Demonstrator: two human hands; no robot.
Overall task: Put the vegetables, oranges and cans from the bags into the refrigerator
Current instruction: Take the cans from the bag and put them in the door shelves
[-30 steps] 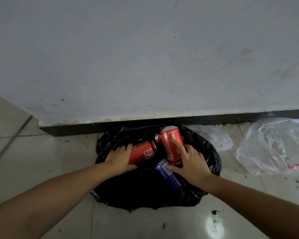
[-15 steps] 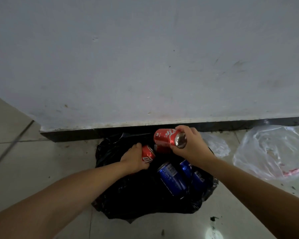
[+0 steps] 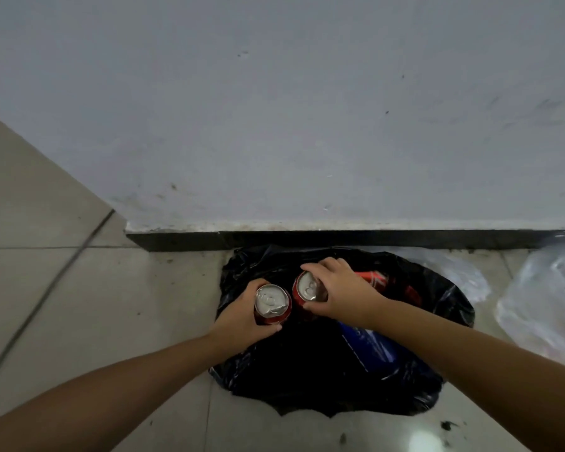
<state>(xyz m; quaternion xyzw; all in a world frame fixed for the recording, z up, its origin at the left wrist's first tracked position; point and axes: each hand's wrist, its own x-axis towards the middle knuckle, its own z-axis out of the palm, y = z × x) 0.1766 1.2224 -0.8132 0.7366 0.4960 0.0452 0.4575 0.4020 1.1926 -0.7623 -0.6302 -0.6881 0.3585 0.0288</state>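
Left hand clamps 1 red can; right hand clamps another, both upright over the black bag. Under the right forearm, apparently a blue can (partly hidden).

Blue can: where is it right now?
In the head view the blue can lies in the black bag on the floor, right of centre, partly hidden under the right forearm, below the right hand and its red can.
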